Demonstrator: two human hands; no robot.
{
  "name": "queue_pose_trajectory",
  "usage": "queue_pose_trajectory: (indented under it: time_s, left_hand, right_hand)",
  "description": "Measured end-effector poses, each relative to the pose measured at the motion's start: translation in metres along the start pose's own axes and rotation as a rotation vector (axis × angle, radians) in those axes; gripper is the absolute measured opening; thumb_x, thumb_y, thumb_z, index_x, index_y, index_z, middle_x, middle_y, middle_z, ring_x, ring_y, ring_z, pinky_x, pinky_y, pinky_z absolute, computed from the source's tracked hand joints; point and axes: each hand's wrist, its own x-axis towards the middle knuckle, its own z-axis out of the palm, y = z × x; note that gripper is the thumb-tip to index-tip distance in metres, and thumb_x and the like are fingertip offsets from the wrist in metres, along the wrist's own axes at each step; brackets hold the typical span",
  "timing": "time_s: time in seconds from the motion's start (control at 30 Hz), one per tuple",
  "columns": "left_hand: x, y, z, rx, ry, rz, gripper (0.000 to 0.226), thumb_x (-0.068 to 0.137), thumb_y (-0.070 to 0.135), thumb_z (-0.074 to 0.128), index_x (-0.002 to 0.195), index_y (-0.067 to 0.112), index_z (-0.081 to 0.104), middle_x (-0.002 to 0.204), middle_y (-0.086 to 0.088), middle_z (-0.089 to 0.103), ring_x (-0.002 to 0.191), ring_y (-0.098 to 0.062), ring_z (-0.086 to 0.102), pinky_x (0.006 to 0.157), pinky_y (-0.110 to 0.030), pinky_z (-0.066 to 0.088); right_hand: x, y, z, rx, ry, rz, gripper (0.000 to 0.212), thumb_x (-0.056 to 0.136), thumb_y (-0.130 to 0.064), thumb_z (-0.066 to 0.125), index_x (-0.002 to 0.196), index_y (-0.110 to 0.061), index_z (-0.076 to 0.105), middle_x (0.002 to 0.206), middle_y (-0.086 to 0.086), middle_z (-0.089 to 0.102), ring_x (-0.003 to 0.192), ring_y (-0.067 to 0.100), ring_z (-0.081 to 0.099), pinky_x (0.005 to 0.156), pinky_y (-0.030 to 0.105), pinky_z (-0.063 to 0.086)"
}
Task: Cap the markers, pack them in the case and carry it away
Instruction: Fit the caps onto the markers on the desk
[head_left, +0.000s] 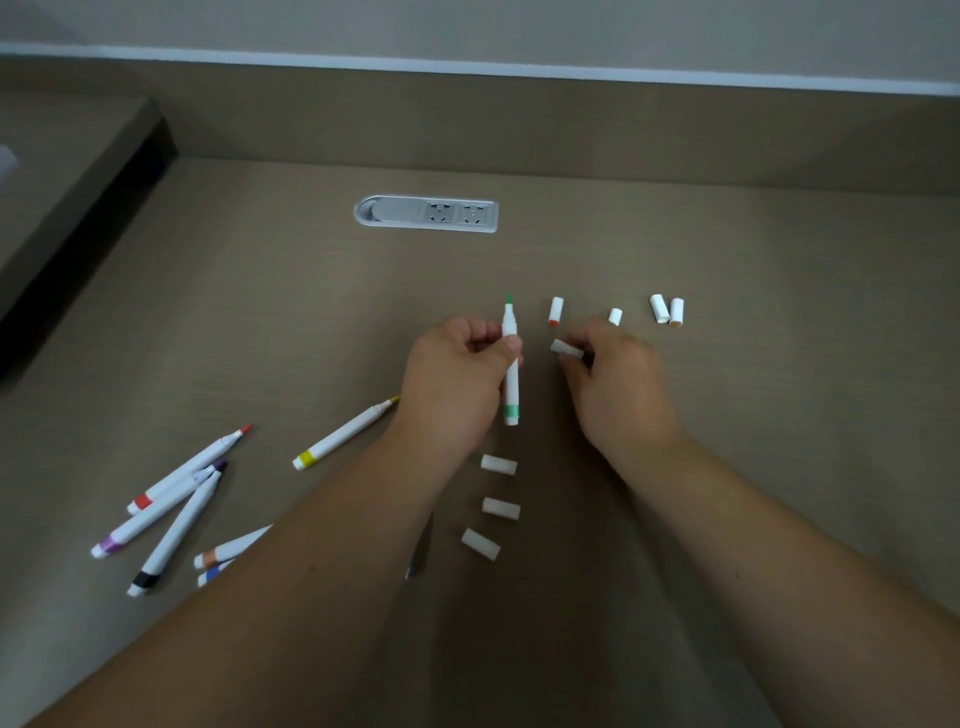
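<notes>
My left hand (457, 379) grips an uncapped green marker (511, 384), tip pointing away from me. Just to its right, my right hand (613, 379) pinches a white cap (567, 349) in its fingertips. More white caps lie on the table: one with a red end (556, 312), one behind my right hand (615, 316), a pair (666, 309) at the right, and three in a column (498, 505) near my left forearm. An uncapped yellow marker (343, 434) lies left of my hand. Red, purple and black markers (171, 499) are piled at the left. No case is in view.
Orange and blue markers (223, 558) poke out from under my left forearm. A silver socket panel (426, 213) is set into the brown table (727, 234) at the back. A raised dark-edged ledge (78, 218) stands at the far left.
</notes>
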Motion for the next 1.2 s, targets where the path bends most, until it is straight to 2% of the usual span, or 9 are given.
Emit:
queue_pose_trajectory:
  time_s: [0.1,0.23,0.47,0.63,0.83,0.97,1.03,1.1,1.2]
  left_hand:
    - [0.002,0.003,0.006,0.005,-0.002,0.004,0.009,0.092,0.020,0.065,0.099,0.015,0.069,0.083,0.003,0.074,0.060,0.003,0.065,0.060,-0.017,0.048]
    - [0.004,0.007,0.016,0.032,-0.009,0.030,0.005,0.092,0.021,0.065,0.094,0.018,0.069,0.081,0.003,0.074,0.064,-0.002,0.066,0.064,-0.022,0.052]
    - [0.004,0.013,0.030,0.040,-0.043,0.054,0.008,0.093,0.022,0.064,0.097,0.018,0.069,0.084,0.004,0.073,0.064,0.001,0.064,0.059,-0.018,0.047]
    - [0.000,0.011,0.031,0.037,-0.052,0.075,0.005,0.093,0.021,0.064,0.094,0.019,0.068,0.083,0.003,0.073,0.062,0.002,0.062,0.058,-0.017,0.046]
    - [-0.001,0.007,0.030,0.024,-0.047,0.081,0.007,0.093,0.021,0.065,0.088,0.025,0.068,0.081,0.004,0.072,0.067,-0.004,0.065,0.064,-0.024,0.050]
    - [-0.002,0.004,0.030,0.015,-0.038,0.063,0.005,0.092,0.021,0.065,0.089,0.025,0.067,0.085,0.002,0.074,0.066,-0.004,0.065,0.062,-0.022,0.048]
    - [-0.001,0.004,0.029,0.011,-0.033,0.055,0.006,0.092,0.021,0.065,0.088,0.026,0.067,0.083,0.004,0.074,0.062,-0.001,0.064,0.060,-0.020,0.047]
    - [0.000,0.004,0.027,0.009,-0.031,0.056,0.004,0.092,0.021,0.065,0.092,0.024,0.067,0.083,0.005,0.074,0.060,0.002,0.063,0.058,-0.017,0.047]
    - [0.001,0.005,0.026,0.002,-0.035,0.056,0.004,0.093,0.020,0.064,0.093,0.023,0.068,0.082,0.004,0.073,0.057,0.003,0.063,0.051,-0.012,0.046]
  right_hand:
    - [-0.014,-0.004,-0.010,0.190,-0.004,0.102,0.011,0.088,-0.011,0.069,0.098,-0.015,0.072,0.084,-0.001,0.068,0.074,0.011,0.060,0.071,0.024,0.047]
    - [-0.021,-0.004,-0.019,0.348,0.025,0.179,0.017,0.086,-0.005,0.068,0.094,-0.019,0.073,0.069,-0.004,0.059,0.057,0.004,0.050,0.058,0.014,0.041]
    - [-0.024,-0.004,-0.030,0.155,-0.033,0.052,0.019,0.085,-0.004,0.065,0.096,-0.017,0.075,0.083,0.000,0.064,0.069,0.007,0.057,0.063,0.015,0.044]
    - [-0.034,0.003,-0.024,-0.147,-0.176,-0.187,0.015,0.088,-0.011,0.062,0.096,-0.013,0.074,0.089,0.006,0.057,0.078,0.023,0.056,0.070,0.036,0.049]
    - [-0.042,0.006,-0.011,-0.133,-0.165,-0.231,0.017,0.085,-0.006,0.058,0.087,-0.013,0.073,0.080,0.008,0.054,0.078,0.029,0.052,0.066,0.031,0.036]
    - [-0.036,0.009,-0.008,-0.115,-0.189,-0.197,0.023,0.084,-0.013,0.052,0.091,-0.015,0.073,0.083,0.008,0.053,0.079,0.029,0.054,0.069,0.036,0.045]
    - [-0.030,0.013,-0.016,-0.110,-0.120,-0.131,0.024,0.085,-0.012,0.052,0.098,-0.014,0.072,0.089,0.007,0.056,0.080,0.025,0.056,0.071,0.036,0.049]
    - [-0.020,0.021,-0.027,-0.088,0.044,-0.029,0.023,0.086,-0.007,0.055,0.100,-0.011,0.073,0.090,0.008,0.060,0.080,0.024,0.057,0.074,0.034,0.050]
    - [-0.003,0.036,-0.034,-0.175,0.155,0.070,0.011,0.084,-0.008,0.060,0.076,-0.009,0.067,0.077,0.010,0.055,0.075,0.028,0.053,0.070,0.035,0.047]
